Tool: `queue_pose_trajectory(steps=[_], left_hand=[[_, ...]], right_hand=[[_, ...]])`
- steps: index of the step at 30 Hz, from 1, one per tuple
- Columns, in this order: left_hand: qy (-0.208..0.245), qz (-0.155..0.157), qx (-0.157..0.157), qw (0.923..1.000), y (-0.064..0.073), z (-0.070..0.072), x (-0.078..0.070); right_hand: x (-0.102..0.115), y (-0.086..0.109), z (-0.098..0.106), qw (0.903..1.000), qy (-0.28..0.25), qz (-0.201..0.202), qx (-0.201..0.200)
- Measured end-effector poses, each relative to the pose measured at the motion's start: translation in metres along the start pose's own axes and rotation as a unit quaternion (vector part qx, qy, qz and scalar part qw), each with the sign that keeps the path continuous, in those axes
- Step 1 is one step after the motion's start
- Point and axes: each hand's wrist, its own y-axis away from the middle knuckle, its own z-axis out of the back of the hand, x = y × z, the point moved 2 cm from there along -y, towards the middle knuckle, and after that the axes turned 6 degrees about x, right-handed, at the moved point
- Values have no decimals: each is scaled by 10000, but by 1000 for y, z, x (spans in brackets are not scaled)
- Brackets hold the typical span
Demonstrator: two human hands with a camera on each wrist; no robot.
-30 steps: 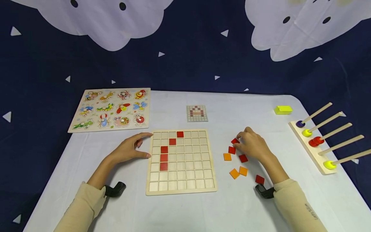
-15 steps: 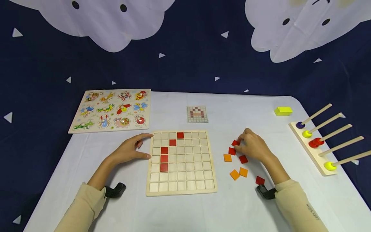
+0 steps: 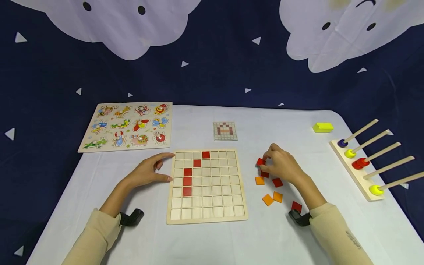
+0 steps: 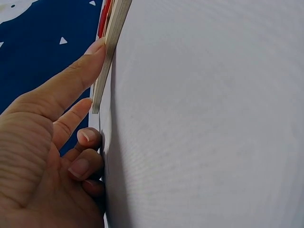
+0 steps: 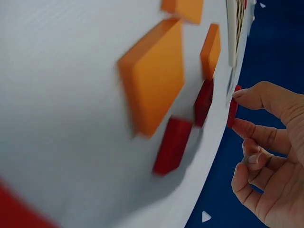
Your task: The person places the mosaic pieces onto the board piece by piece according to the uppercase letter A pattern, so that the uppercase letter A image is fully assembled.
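My right hand (image 3: 281,165) pinches a red square tile (image 3: 260,162) between thumb and forefinger; in the right wrist view the tile (image 5: 232,109) stands above the cloth. Under and beside that hand lie loose red tiles (image 3: 277,182) and orange tiles (image 3: 267,200). The left hand (image 3: 147,171) touches the left edge of a wooden grid board (image 3: 207,221), forefinger near its upper corner and thumb lower down. In the left wrist view the thumb (image 4: 71,78) presses on the board's side (image 4: 111,52). Several red tiles (image 3: 187,181) sit in the board's cells, in a stepped line.
A small pattern card (image 3: 225,131) lies beyond the board. At the back left is an insect peg puzzle (image 3: 127,127). A yellow block (image 3: 322,127) and a bead stand with slanted pegs (image 3: 356,169) are on the right. A dark blue cloth (image 3: 218,73) hangs behind the table.
My right hand has lifted a red tile from the loose ones and moved slightly left with it. The left hand has stayed at the board's edge.
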Motion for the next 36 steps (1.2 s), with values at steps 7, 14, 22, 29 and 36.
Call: queue_pose_trajectory(steps=[7, 14, 22, 29, 36], left_hand=[[52, 39, -18, 10000, 1, 1, -1], [98, 23, 38, 9999, 1, 1, -1], [76, 28, 13, 10000, 0, 1, 0], [107, 40, 24, 9999, -1, 0, 1], [90, 38, 40, 9999, -1, 0, 1]], right_hand=[[26, -12, 4, 9993, 253, 286, -34], [48, -24, 5, 9983, 145, 556, 57], [73, -38, 2, 9956, 101, 921, 139], [90, -45, -4, 9934, 83, 1113, 249], [99, -52, -12, 9916, 36, 1236, 385]])
